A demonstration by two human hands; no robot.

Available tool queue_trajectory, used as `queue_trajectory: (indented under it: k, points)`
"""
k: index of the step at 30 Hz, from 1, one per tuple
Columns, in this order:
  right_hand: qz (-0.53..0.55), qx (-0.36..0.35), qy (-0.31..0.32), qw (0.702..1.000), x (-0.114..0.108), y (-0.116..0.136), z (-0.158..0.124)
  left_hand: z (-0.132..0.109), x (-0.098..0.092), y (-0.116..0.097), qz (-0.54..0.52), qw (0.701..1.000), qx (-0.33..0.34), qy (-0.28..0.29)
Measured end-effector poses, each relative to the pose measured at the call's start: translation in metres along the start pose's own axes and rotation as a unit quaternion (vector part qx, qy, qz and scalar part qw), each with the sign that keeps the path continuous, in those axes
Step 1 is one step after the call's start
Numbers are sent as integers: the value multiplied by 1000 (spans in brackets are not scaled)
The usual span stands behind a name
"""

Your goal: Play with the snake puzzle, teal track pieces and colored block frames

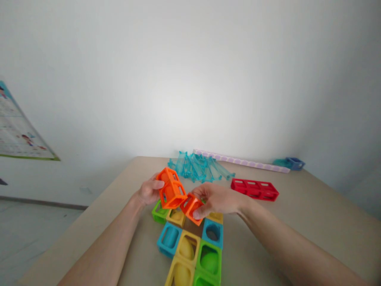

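My left hand point(149, 190) grips an orange double block point(171, 188), an open-framed piece held tilted above the table. In my right hand point(212, 196) is a smaller orange cube block point(191, 207), pinched between thumb and fingers. The two orange pieces meet or nearly meet at a corner; I cannot tell if they are joined. Beneath them lie several cube blocks: a green one point(160, 212) at the far left, a yellow one point(188, 248) in the middle, a blue one point(169, 238) on the left and a blue one with a round hole point(213, 233) on the right.
Teal clear track pieces point(196, 167) lie heaped at the back of the table point(143, 246). A red row of joined blocks point(254, 189) rests to the right. Behind it runs a long lilac strip point(242, 161) along the wall, with a dark blue block point(295, 163) at its right end.
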State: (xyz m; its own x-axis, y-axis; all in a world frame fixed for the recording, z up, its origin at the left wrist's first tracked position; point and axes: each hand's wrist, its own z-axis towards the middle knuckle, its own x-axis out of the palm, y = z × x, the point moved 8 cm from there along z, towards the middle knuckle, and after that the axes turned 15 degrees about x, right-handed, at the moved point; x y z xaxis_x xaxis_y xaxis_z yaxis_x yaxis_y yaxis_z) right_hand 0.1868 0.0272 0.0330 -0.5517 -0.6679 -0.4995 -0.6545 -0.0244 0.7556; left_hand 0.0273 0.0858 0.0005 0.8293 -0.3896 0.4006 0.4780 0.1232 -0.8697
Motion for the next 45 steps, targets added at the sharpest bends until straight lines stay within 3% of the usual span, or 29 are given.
queue_trajectory:
  k: [3,7,11,14,18,23,30,41,45]
  points:
    - [60,-4,-14,998,-1,0,2,1,3,2,-14,1000,2,20]
    - [143,-51,-109,982,-14,4,5,8,-5,-4,-48,996,70,-35]
    - [280,-124,-262,915,-35,2,1,15,-8,-11,-43,990,123,-58]
    - [336,-145,-346,864,-36,-6,-3,17,-5,-9,-16,991,124,-53]
    - [321,-129,-395,851,-28,-14,-1,16,0,-1,37,994,98,-19]
    - [324,-120,-383,857,-23,-19,7,16,2,1,70,992,103,-2]
    - [442,-119,-274,846,-14,-16,13,12,9,-6,90,988,125,23]
    - [490,-120,-267,821,-16,-22,18,12,12,-13,157,974,157,42]
    - [500,-118,-242,823,-13,-18,18,12,2,-7,159,977,138,11]
